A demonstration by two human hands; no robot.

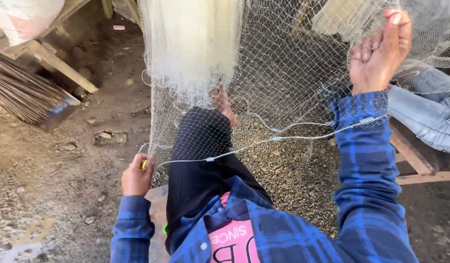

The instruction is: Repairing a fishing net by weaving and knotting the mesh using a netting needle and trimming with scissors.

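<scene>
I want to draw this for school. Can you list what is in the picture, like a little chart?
Place: gravel ground under a shelter
Main thing: white fishing net hanging in front of the person
Left hand: closed on a small yellow tool at the net's edge line
Right hand: raised, gripping the mesh
Leg: stretched out under the net, foot bare
Nearby: broom at left, wooden bench at right

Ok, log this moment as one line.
left hand: pinches net edge, yellow tool | right hand: raised, gripping net | foot: under net
</scene>
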